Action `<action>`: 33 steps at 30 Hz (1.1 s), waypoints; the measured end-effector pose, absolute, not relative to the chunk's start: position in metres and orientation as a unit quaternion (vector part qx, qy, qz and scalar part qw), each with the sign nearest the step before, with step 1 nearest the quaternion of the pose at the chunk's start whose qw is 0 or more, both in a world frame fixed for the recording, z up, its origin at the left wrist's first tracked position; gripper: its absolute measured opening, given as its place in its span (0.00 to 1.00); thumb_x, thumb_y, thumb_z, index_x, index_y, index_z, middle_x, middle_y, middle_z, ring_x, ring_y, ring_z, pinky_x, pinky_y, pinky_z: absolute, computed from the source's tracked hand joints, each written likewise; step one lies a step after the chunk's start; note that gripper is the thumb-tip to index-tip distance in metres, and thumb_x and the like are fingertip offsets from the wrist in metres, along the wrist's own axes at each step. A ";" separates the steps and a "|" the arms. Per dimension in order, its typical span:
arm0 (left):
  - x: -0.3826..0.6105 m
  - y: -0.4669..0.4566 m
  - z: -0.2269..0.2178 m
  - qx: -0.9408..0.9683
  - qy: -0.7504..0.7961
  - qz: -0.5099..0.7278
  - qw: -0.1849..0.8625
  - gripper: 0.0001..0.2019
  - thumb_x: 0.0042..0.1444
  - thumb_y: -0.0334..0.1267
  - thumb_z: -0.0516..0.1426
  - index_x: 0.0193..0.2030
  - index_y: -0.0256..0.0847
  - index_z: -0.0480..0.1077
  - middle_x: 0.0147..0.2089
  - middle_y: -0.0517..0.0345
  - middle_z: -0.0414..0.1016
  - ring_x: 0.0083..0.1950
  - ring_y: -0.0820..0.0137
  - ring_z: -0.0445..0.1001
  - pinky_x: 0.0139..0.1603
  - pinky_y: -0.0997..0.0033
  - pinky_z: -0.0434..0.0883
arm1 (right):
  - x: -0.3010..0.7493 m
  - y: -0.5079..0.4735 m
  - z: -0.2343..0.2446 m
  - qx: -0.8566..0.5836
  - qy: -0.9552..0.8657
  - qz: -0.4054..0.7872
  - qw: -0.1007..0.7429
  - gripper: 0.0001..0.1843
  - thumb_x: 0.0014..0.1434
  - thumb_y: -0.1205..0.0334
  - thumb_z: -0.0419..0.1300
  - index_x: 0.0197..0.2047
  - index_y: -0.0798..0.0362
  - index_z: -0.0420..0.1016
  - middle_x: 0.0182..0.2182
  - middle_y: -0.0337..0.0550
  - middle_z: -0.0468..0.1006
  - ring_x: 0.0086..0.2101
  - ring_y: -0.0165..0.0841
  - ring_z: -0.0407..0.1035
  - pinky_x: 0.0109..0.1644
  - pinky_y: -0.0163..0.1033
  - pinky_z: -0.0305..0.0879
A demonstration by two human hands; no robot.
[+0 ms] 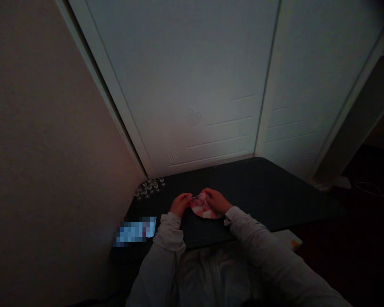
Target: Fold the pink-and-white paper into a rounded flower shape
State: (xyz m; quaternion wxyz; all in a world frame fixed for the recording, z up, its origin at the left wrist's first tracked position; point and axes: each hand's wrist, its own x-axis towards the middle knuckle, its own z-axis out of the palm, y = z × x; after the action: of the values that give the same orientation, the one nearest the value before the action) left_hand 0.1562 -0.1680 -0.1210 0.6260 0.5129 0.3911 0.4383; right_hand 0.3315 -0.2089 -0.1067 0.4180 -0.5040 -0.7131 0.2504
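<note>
Over the dark table (243, 192), a small pink-and-white piece of fabric (203, 209) hangs between my hands. My right hand (217, 202) is closed on its upper right part, thumb on top. At the upper left edge, my left hand (181, 204) pinches with fingers together. A small shiny piece (195, 198) shows between the fingertips of both hands; dim light hides what it is. The fabric's lower edge is rounded and sits just above or on the tabletop; I cannot tell which.
Several small clear, shiny objects (149, 187) stand at the table's far left corner. A lit screen (136, 232), blurred out, lies near the left edge. White panelled doors (195, 85) rise behind the table. A pale box (288, 239) sits beyond the table's front right edge.
</note>
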 end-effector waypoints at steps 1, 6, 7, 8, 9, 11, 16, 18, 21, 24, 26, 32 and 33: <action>0.156 -0.168 -0.121 0.510 0.391 0.438 0.628 0.17 0.38 0.42 0.60 0.34 0.33 0.67 0.27 0.56 0.69 0.25 0.76 0.66 0.27 0.75 0.64 | 0.331 -0.209 -0.107 -0.508 -0.711 0.247 0.419 0.11 0.48 0.68 0.48 0.34 0.55 0.68 0.30 0.40 0.71 0.32 0.29 0.64 0.37 0.33 0.58; 0.157 -0.170 -0.118 0.500 0.392 0.441 0.634 0.17 0.38 0.42 0.60 0.34 0.32 0.67 0.27 0.55 0.70 0.24 0.77 0.66 0.26 0.74 0.64 | 0.331 -0.208 -0.110 -0.517 -0.706 0.243 0.419 0.08 0.50 0.63 0.49 0.32 0.55 0.67 0.27 0.38 0.70 0.29 0.28 0.63 0.33 0.31 0.57; 0.157 -0.170 -0.118 0.501 0.392 0.440 0.634 0.17 0.38 0.42 0.60 0.34 0.32 0.67 0.27 0.55 0.70 0.24 0.77 0.66 0.26 0.74 0.64 | 0.331 -0.208 -0.110 -0.518 -0.706 0.242 0.417 0.08 0.50 0.63 0.49 0.32 0.55 0.67 0.28 0.38 0.70 0.29 0.28 0.63 0.33 0.31 0.57; 0.157 -0.170 -0.117 0.502 0.391 0.441 0.633 0.17 0.38 0.42 0.60 0.34 0.32 0.67 0.27 0.54 0.70 0.24 0.77 0.66 0.26 0.74 0.64 | 0.331 -0.208 -0.110 -0.517 -0.708 0.240 0.417 0.08 0.50 0.63 0.49 0.32 0.55 0.67 0.28 0.38 0.70 0.30 0.28 0.63 0.33 0.31 0.57; 0.157 -0.171 -0.117 0.502 0.391 0.440 0.633 0.18 0.37 0.42 0.60 0.34 0.32 0.67 0.27 0.55 0.70 0.24 0.77 0.66 0.26 0.75 0.64 | 0.331 -0.207 -0.110 -0.515 -0.710 0.239 0.417 0.09 0.50 0.63 0.49 0.33 0.55 0.67 0.28 0.39 0.70 0.30 0.28 0.63 0.34 0.31 0.57; 0.157 -0.171 -0.117 0.503 0.389 0.441 0.634 0.18 0.37 0.42 0.60 0.34 0.32 0.67 0.27 0.55 0.70 0.24 0.77 0.66 0.26 0.75 0.64 | 0.331 -0.207 -0.110 -0.511 -0.712 0.238 0.418 0.09 0.51 0.64 0.48 0.34 0.55 0.67 0.29 0.39 0.71 0.31 0.28 0.63 0.35 0.31 0.57; 0.157 -0.171 -0.116 0.500 0.388 0.442 0.636 0.18 0.37 0.41 0.60 0.34 0.32 0.67 0.27 0.56 0.69 0.24 0.77 0.66 0.26 0.75 0.63 | 0.331 -0.207 -0.109 -0.516 -0.712 0.238 0.412 0.10 0.50 0.65 0.48 0.35 0.55 0.67 0.31 0.40 0.71 0.32 0.29 0.64 0.37 0.33 0.58; 0.157 -0.172 -0.116 0.500 0.390 0.444 0.634 0.17 0.37 0.42 0.60 0.34 0.32 0.67 0.27 0.55 0.69 0.24 0.77 0.66 0.26 0.75 0.64 | 0.331 -0.207 -0.109 -0.513 -0.714 0.240 0.412 0.10 0.50 0.65 0.47 0.35 0.55 0.67 0.31 0.40 0.71 0.32 0.29 0.64 0.37 0.33 0.58; 0.157 -0.171 -0.116 0.501 0.392 0.442 0.633 0.17 0.37 0.42 0.60 0.34 0.33 0.67 0.27 0.56 0.69 0.25 0.77 0.66 0.27 0.74 0.64 | 0.331 -0.208 -0.109 -0.513 -0.710 0.242 0.417 0.10 0.50 0.65 0.48 0.35 0.54 0.67 0.30 0.40 0.71 0.32 0.29 0.64 0.37 0.33 0.58; 0.157 -0.170 -0.117 0.501 0.396 0.441 0.631 0.17 0.37 0.41 0.60 0.34 0.33 0.67 0.27 0.55 0.69 0.25 0.76 0.66 0.27 0.75 0.64 | 0.331 -0.207 -0.110 -0.514 -0.709 0.242 0.418 0.10 0.49 0.65 0.48 0.35 0.54 0.67 0.30 0.40 0.71 0.32 0.29 0.64 0.37 0.33 0.58; 0.157 -0.170 -0.117 0.499 0.397 0.442 0.630 0.17 0.37 0.41 0.60 0.34 0.33 0.67 0.26 0.56 0.69 0.25 0.76 0.66 0.26 0.75 0.64 | 0.332 -0.207 -0.110 -0.516 -0.710 0.239 0.415 0.10 0.49 0.65 0.48 0.35 0.54 0.67 0.31 0.40 0.71 0.32 0.29 0.64 0.37 0.33 0.58; 0.157 -0.171 -0.115 0.497 0.396 0.443 0.633 0.17 0.37 0.41 0.60 0.33 0.33 0.67 0.26 0.56 0.69 0.24 0.77 0.66 0.26 0.75 0.64 | 0.331 -0.207 -0.109 -0.511 -0.714 0.235 0.418 0.10 0.50 0.64 0.48 0.34 0.55 0.68 0.30 0.40 0.71 0.31 0.29 0.64 0.36 0.33 0.58; 0.157 -0.171 -0.115 0.497 0.396 0.442 0.634 0.17 0.37 0.41 0.60 0.34 0.33 0.67 0.26 0.56 0.69 0.24 0.77 0.66 0.26 0.75 0.64 | 0.331 -0.207 -0.109 -0.513 -0.713 0.237 0.416 0.10 0.50 0.64 0.48 0.33 0.55 0.68 0.29 0.40 0.71 0.31 0.29 0.64 0.36 0.33 0.58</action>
State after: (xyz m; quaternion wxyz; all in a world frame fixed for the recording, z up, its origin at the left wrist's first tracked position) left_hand 0.1571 -0.1707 -0.1152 0.6335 0.4967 0.3958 0.4418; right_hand 0.3312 -0.2072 -0.1088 0.4159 -0.5127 -0.7129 0.2366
